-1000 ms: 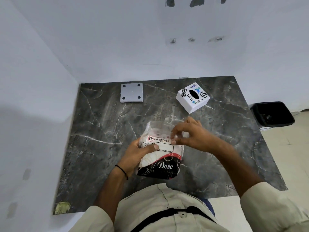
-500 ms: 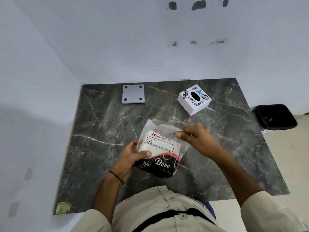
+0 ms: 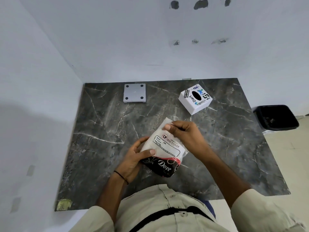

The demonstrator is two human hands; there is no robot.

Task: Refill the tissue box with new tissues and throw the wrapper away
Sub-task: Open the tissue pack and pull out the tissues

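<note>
Tilted tissue pack (image 3: 164, 148), box (image 3: 195, 99) beyond

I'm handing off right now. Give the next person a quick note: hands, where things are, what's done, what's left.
Left hand grips the tissue pack by its lower side, above the table.
Right hand pinches the pack's top end.
Tissue box stands at the far right of the table, its oval slot showing no tissue.
Black bin sits on the floor to the right.
Done: pack picked up.
Left: take out the tissues, fill the box, bin the wrapper.
</note>
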